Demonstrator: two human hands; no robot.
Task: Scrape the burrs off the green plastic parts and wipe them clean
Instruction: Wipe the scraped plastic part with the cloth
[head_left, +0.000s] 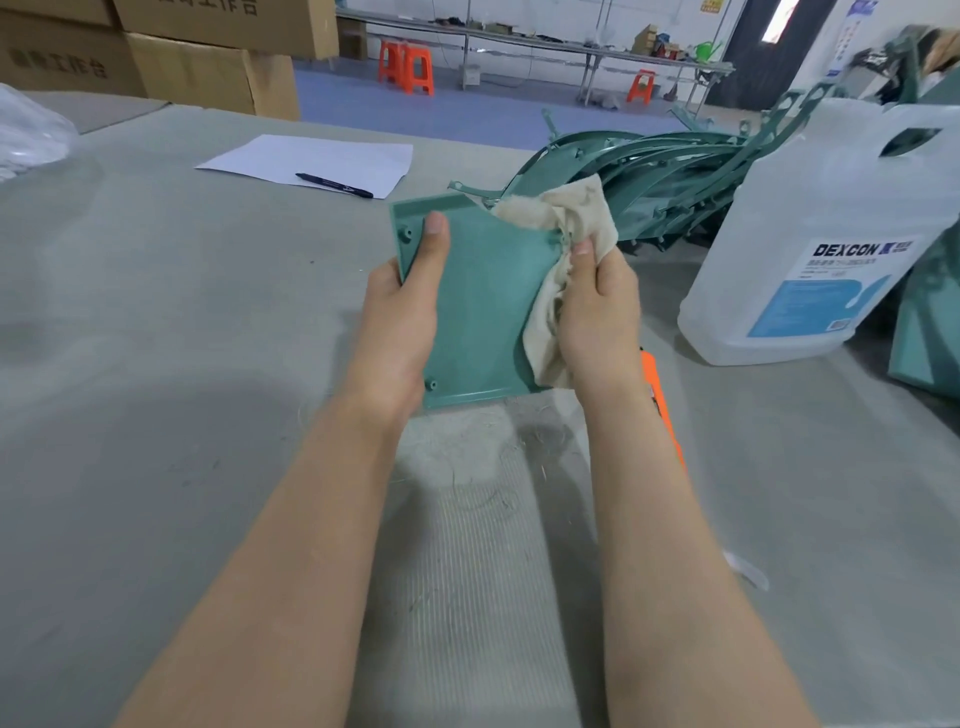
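Green plastic part (478, 301) gripped by left hand (402, 312), right hand (597, 312) clutching cloth (561, 218) against it

Left hand (402, 306) grips green panel (478, 306); right hand (597, 317) presses cloth (561, 223).

matt green plastic panel (478, 306), fuzzy beige cloth (561, 228), translucent glossy plastic jug (810, 208), rough grey felt-like table cover (156, 364).

Beyond the grey table (156, 322), orange stools (408, 66) stand on a blue floor (467, 111) beside a long workbench (545, 44).
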